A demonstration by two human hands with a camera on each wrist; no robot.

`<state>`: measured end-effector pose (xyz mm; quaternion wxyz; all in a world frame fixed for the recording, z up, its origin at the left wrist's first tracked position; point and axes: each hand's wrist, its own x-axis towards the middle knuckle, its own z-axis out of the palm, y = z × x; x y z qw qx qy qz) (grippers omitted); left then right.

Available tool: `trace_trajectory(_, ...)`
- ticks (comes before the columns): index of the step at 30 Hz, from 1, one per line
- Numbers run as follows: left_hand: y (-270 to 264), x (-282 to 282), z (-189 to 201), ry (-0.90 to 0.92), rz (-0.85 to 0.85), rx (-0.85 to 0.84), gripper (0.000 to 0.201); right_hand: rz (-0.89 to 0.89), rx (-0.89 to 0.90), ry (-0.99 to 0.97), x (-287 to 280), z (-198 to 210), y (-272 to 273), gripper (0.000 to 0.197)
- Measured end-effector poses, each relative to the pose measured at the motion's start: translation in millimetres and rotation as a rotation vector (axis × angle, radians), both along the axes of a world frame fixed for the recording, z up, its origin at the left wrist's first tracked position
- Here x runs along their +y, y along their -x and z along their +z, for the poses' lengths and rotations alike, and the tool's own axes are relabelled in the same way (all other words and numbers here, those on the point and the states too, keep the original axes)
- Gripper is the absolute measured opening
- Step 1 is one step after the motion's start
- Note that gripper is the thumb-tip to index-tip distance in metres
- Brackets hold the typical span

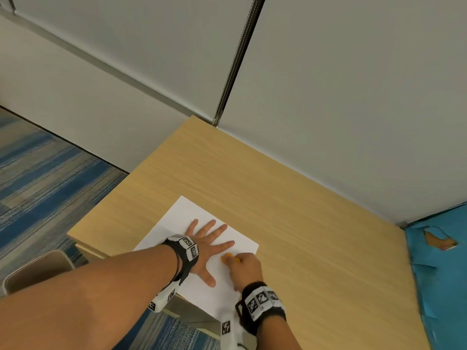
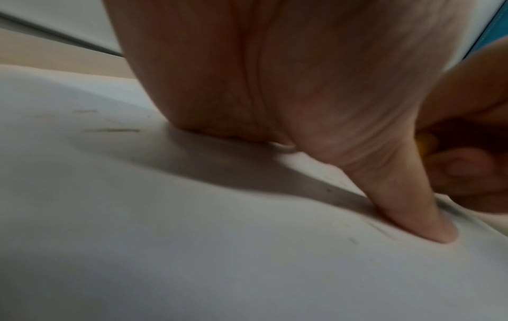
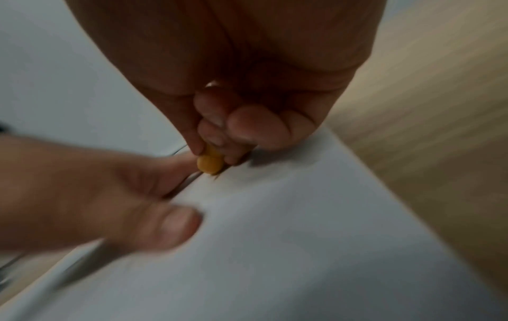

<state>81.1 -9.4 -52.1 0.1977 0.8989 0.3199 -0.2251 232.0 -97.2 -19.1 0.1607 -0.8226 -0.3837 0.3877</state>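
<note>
Counter (image 1: 278, 198): pale wood-grain top, set into a corner of grey wall panels.
Sheet of paper (image 1: 182, 213): one white sheet lying flat near the counter's front edge; its near corner seems to reach just past that edge.
Left hand (image 1: 202, 251): palm down in the middle of the sheet, fingers straight and spread wide, pressing the paper flat.
Right hand (image 1: 246, 270): curled tight, thumb and fingertips pinching an orange pencil stub.
Orange pencil stub (image 1: 228, 257): point down on the sheet, in the gap between my left index finger and thumb, touching the side of the index finger.
Pencil marks (image 2: 110, 130): a few faint grey strokes on the sheet beside my left hand.
Step in hand: I judge that I am tracing round my left hand.
- I should hold the stub upright against the skin and slide it slowly into the web of the thumb.
- The left hand should stay pressed flat so the sheet cannot creep.
- I should lift nothing until the line closes.

Hard to make out:
- The right-wrist view is blurred, so the pencil's tip is barely visible.
- My right hand covers the line beneath it.
- I cannot tell how much of the outline is drawn.
</note>
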Motion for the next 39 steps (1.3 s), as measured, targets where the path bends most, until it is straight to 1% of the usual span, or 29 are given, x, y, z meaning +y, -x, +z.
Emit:
trace_trajectory(2,1,1,-2,0.001,-0.003,-0.014,0.124,-0.102,-0.012,-0.008,9,5,-17,0.042)
trace_trajectory(4,4,5,2,0.018,-0.053,-0.022,0.124,-0.176,0.064,-0.027,11,11,-24,0.04)
trace_trajectory(7,6,19,10,0.031,-0.16,-0.045,0.13,-0.195,0.185,-0.063,5,14,-19,0.039)
trace_trajectory(9,9,23,17,-0.012,-0.201,-0.039,0.139,-0.191,0.238,-0.046,-2,10,-13,0.037)
trace_trajectory(10,10,24,19,-0.034,-0.177,-0.03,0.142,-0.199,0.284,-0.039,-7,7,-9,0.034)
trace_trajectory(12,13,20,20,-0.048,-0.02,-0.012,0.14,-0.234,0.375,-0.035,-17,1,-1,0.029)
trace_trajectory(14,16,12,20,-0.036,0.145,0.002,0.125,-0.284,0.449,-0.021,-26,0,8,0.026)
trace_trajectory(15,16,7,19,-0.037,0.182,0.003,0.118,-0.31,0.493,-0.013,-31,1,12,0.026)
trace_trajectory(18,14,-3,13,-0.047,0.194,-0.013,0.104,-0.34,0.586,0.001,-45,4,22,0.028)
trace_trajectory(20,14,-5,12,-0.037,0.196,-0.01,0.103,-0.31,0.608,0.035,-53,5,24,0.025)
trace_trajectory(21,15,-5,12,-0.029,0.199,-0.011,0.106,-0.294,0.614,0.047,-55,7,24,0.024)
trace_trajectory(24,17,-5,8,-0.014,0.17,-0.017,0.125,-0.262,0.571,0.019,-51,15,16,0.024)
trace_trajectory(27,23,-1,4,-0.011,0.1,-0.016,0.135,-0.23,0.453,-0.045,-35,21,5,0.028)
trace_trajectory(29,24,-1,2,-0.018,0.077,-0.017,0.134,-0.196,0.349,-0.072,-23,20,0,0.032)
trace_trajectory(31,22,-3,0,-0.028,0.101,-0.038,0.125,-0.128,0.222,-0.058,-14,18,3,0.034)
trace_trajectory(33,20,-5,-2,-0.042,0.14,-0.063,0.117,-0.064,0.144,-0.023,-9,13,13,0.037)
trace_trajectory(37,18,-5,-4,-0.054,0.163,-0.055,0.12,0.104,0.03,0.012,-14,10,34,0.036)
trace_trajectory(39,17,-5,-3,-0.046,0.17,-0.046,0.121,0.115,-0.026,0.036,-8,14,25,0.034)
